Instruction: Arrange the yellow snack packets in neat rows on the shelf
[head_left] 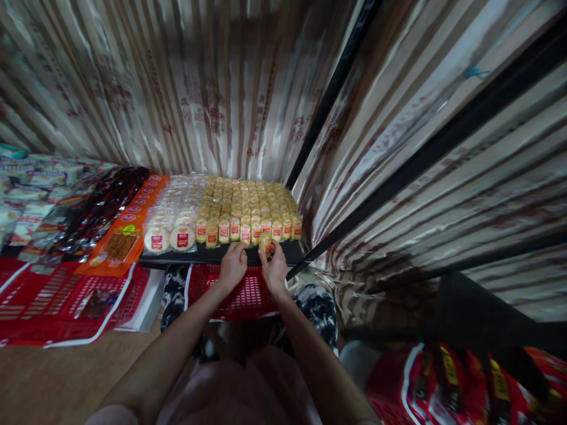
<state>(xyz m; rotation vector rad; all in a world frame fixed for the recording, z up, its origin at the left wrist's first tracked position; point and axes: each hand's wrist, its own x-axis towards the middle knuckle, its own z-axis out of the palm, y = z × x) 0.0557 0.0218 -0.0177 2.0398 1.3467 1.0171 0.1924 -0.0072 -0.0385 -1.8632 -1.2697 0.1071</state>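
Note:
Both my hands reach to the front edge of a dark shelf (177,257) stocked with rows of small yellow snack packs (248,203). My right hand (274,273) pinches one yellow snack pack (266,242) at the front row's right part. My left hand (232,267) is curled with its fingertips at the shelf edge just below the front row; what it holds, if anything, is hidden. A red plastic basket (248,295) sits right under my hands.
Round white packs (170,236) lie left of the yellow ones, then orange packs (126,233) and dark packs (95,215). Red baskets (57,301) sit low left, red bags (465,383) low right. Striped curtains hang behind, with black shelf posts (328,100) at right.

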